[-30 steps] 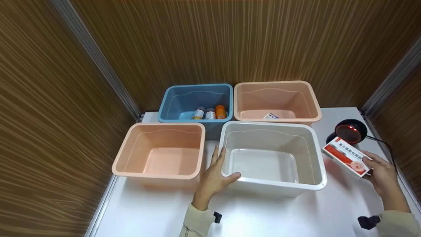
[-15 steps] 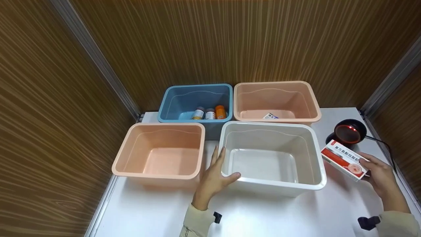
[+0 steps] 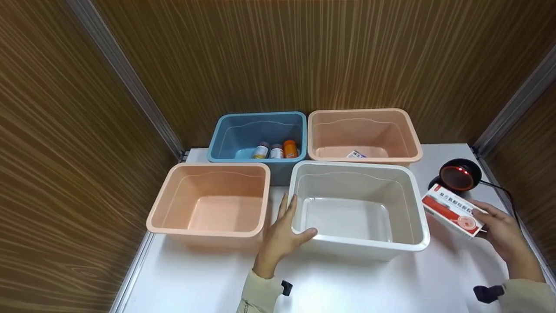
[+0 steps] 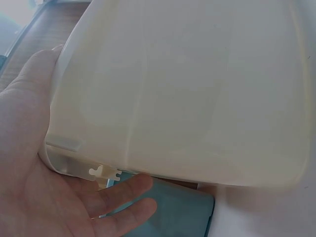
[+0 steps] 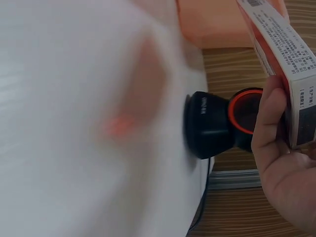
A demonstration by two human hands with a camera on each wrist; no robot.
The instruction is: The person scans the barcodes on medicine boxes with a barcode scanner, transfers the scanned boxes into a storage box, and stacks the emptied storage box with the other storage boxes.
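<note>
My right hand pinches a white and red medicine box by its right end, thumb on the printed face. It holds the box tilted above the table, in front of a black scanner with a red glowing window. In the right wrist view the fingers press the side of the box. My left hand lies spread at the near left corner of a white bin, thumb at its rim. The left wrist view shows the fingers extended beside the bin's outer wall.
A peach bin stands left of the white one. Behind them, a blue bin holds several bottles, and another peach bin holds a small box. A cable runs from the scanner. Wood-patterned walls enclose the table.
The medicine box has turned slightly and shifted a little left in my right hand's hold, staying before the scanner. My left hand keeps its place at the white bin.
</note>
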